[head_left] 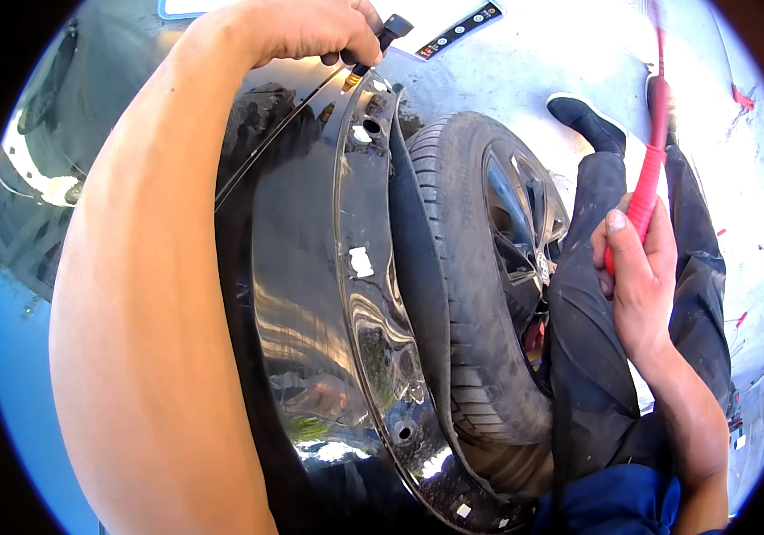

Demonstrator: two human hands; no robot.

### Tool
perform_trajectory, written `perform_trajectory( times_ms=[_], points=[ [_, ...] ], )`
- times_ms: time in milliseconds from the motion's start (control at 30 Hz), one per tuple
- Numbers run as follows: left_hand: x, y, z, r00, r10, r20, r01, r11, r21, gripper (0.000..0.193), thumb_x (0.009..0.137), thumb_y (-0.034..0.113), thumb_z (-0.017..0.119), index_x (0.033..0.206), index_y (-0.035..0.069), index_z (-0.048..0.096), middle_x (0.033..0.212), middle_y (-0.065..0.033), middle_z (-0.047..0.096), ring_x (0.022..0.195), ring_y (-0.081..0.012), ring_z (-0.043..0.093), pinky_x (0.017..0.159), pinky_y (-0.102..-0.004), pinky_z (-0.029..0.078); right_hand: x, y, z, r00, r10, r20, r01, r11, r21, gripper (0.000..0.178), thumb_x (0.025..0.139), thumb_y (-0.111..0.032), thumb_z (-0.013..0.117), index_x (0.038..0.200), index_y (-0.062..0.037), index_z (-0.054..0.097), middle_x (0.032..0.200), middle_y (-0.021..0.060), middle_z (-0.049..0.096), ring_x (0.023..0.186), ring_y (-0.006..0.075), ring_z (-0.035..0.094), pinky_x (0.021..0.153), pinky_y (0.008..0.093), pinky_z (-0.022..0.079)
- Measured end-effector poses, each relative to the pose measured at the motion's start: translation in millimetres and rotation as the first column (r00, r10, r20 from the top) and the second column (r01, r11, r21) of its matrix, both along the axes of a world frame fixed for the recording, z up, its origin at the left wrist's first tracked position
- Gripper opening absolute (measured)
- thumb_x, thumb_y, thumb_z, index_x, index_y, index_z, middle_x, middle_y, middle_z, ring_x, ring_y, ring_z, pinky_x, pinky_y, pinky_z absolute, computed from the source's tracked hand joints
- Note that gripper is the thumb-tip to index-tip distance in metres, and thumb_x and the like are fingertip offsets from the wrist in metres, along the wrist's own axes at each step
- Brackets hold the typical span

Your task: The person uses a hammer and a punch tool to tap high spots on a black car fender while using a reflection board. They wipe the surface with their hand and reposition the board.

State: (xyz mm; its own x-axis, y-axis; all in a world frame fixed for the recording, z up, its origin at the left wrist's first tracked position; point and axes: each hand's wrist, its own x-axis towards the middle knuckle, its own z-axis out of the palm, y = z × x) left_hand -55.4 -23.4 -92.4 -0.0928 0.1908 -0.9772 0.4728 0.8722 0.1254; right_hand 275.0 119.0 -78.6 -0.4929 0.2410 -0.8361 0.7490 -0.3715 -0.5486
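Observation:
My left hand reaches over the black car's wheel-arch panel. Its fingers close around a small black tool with a brass-coloured lower end, whose tip is at or just above the panel's upper edge. Further right, my right hand is wrapped around the red grip of a long thin rod. The rod points up and away, its far end blurred near the top of the picture. Small white patches and round holes line the arch lip.
A tyre on a dark spoked wheel stands inside the arch, left of my dark-trousered legs. A white panel with a black button strip is at the top. Red-handled tools lie on the pale floor at right.

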Motion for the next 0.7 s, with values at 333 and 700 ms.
perform_trajectory(
  times_ms=[333,700],
  points=[
    [-9,-13,-6,0.967,-0.239,0.087,0.223,0.961,0.163,0.033,0.083,0.023,0.075,0.103,-0.003,0.077,0.092,-0.0127,0.076,0.081,-0.0183,0.069,0.075,-0.0322,0.053,-6,0,3,0.999,-0.016,-0.041,0.016,1.000,-0.004,0.017,0.103,-0.025,0.055,0.104,-0.0088,0.049,0.072,-0.0006,0.052,0.054,0.0035,0.041,0.048,0.0204,0.033],
    [-11,-34,-22,0.971,-0.218,0.094,0.173,0.922,0.346,0.026,0.086,0.019,0.069,0.099,-0.003,0.074,0.086,-0.0081,0.071,0.077,-0.0162,0.065,0.070,-0.0305,0.050,-2,-5,4,0.999,0.054,-0.007,-0.054,0.997,-0.048,0.015,0.103,-0.019,0.058,0.106,-0.0062,0.052,0.071,-0.0032,0.050,0.060,0.0034,0.045,0.053,0.0193,0.034]
  ],
)
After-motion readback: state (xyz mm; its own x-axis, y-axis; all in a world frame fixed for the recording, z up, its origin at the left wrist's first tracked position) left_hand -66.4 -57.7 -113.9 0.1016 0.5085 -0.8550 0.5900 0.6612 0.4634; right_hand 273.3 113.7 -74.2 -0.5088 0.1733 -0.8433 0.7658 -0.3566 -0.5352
